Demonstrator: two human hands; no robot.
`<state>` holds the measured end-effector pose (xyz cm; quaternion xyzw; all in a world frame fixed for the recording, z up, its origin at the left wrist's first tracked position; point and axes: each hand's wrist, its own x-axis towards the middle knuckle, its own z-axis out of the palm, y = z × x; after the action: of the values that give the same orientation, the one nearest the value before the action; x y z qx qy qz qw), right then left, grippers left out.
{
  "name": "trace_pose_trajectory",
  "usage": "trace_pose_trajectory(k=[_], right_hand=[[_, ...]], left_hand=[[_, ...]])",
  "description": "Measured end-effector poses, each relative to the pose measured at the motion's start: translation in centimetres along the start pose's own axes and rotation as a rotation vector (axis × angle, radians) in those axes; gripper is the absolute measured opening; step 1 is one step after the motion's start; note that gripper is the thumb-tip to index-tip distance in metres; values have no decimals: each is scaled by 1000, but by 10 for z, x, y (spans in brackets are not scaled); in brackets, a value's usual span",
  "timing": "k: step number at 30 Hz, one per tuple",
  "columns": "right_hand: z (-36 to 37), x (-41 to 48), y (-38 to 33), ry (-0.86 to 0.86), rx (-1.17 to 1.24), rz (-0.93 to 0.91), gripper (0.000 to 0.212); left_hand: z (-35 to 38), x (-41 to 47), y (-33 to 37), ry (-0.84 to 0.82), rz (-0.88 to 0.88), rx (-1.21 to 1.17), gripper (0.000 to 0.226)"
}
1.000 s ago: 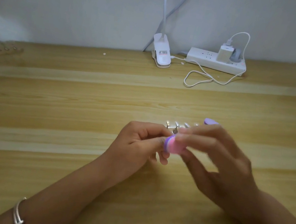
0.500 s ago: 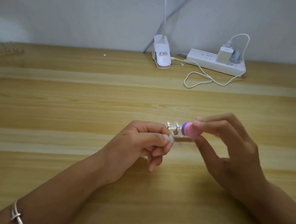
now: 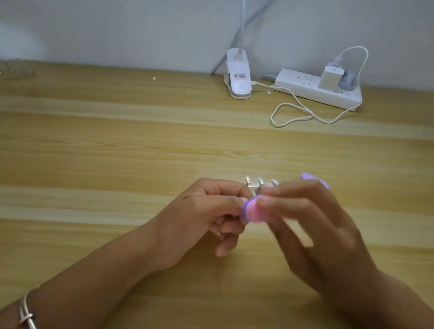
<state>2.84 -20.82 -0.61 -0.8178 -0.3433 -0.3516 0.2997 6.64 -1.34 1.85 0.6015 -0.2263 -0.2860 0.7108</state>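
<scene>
Disc (image 3: 255,212) pink, purple rim — second piece (image 3: 312,177) lilac; table (image 3: 98,151) tan wood, pale stripes (power strip (image 3: 301,89) white).

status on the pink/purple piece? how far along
Done, apparently: a purple cap-like part lies loose on the table behind the right hand. In hand: the right hand pinches the pink-and-purple piece. The left hand meets its purple end with pinched fingertips; whether they hold anything is too small to tell. Left: the row of small metal pieces on the table, not being touched.
</scene>
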Motion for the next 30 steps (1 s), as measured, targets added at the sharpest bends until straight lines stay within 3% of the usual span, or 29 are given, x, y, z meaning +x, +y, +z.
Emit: trace_pose_trajectory(k=[4,8,12,17,21,26,30], right_hand=[[-8,2,9,65,12,132,27],[1,-2,-4,-37,21,-15,17],[-9,1,12,10,-49,134,17],[1,-1,-6,-32,-3,-29,19],[-11,2,13,20,-51,123,24],[-1,-5,-1,-64,13,23,19],[-12,0,13,12,-40,161,23]], left_hand=[[-1,0,1,-27,-4,-22,19],[1,0,1,-25,1,-17,20],[-1,0,3,-9,2,5,20],[4,-1,3,23,48,94,22],[3,-2,4,65,92,96,19],[0,-2,2,68,108,126,19],[-3,-2,5,17,107,86,19]])
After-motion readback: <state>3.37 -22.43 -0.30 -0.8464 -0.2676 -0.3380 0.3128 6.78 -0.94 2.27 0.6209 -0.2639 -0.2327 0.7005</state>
